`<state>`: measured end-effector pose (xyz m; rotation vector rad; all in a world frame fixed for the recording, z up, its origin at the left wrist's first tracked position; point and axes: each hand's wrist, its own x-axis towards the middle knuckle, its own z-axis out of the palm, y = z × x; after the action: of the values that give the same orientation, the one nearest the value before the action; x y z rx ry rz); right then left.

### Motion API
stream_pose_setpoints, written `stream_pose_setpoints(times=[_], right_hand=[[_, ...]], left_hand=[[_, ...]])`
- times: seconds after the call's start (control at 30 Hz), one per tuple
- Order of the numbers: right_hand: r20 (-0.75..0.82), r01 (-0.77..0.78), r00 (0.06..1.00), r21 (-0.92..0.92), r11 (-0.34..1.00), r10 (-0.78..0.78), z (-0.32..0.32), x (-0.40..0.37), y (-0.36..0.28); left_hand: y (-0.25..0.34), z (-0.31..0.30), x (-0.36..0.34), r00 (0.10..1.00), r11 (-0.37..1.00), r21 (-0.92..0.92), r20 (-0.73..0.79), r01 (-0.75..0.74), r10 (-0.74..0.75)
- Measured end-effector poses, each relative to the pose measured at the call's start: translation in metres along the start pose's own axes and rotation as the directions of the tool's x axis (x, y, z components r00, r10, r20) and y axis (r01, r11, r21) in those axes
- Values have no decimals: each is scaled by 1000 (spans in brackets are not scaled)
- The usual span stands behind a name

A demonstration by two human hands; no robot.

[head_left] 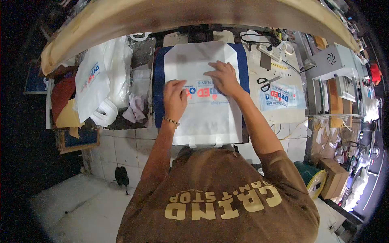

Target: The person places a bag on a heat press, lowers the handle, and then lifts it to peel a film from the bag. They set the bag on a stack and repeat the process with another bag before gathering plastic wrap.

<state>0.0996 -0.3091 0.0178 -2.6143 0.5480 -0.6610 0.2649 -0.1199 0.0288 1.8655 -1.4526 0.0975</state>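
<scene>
A white bag (206, 121) with cut upper corners and handles at its near end lies flat on a dark blue pad (159, 73). In its middle is a pale bluish printed rectangle (206, 94) with red and blue lettering, upside down to me. My left hand (175, 99), with a beaded bracelet at the wrist, is over the rectangle's left end, fingers curled together. Anything between those fingertips is hidden. My right hand (225, 79) rests over the rectangle's right part, its fingers stretched out and apart toward the bag's far half.
Left stands a stack of white bags (91, 77), one printed. To the right lie black scissors (265, 83), a pile of printed clear films (281, 98) and a power strip (273, 52) with cables. A grey machine (332, 60) is farther right. A padded beam (194, 16) spans overhead.
</scene>
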Motion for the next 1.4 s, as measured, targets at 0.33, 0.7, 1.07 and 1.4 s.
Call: stream_pose_setpoints(times=[0.33,0.7,1.07,1.4], right_hand=[[47,-9,999,34,999,8,-8,0,-3],[43,-2,999,55,998,0,-8,0,-2],[41,-6,999,71,997,3,-7,1,-1],[26,-5,1000,60,998,4,-5,0,-1]], left_hand=[[-7,-12,-22,990,992,116,-137,45,-29],[18,-12,-35,977,980,79,-100,-184,191],[15,-5,-42,979,988,29,-134,-151,153],[18,-1,-44,977,980,-41,-103,-192,187]])
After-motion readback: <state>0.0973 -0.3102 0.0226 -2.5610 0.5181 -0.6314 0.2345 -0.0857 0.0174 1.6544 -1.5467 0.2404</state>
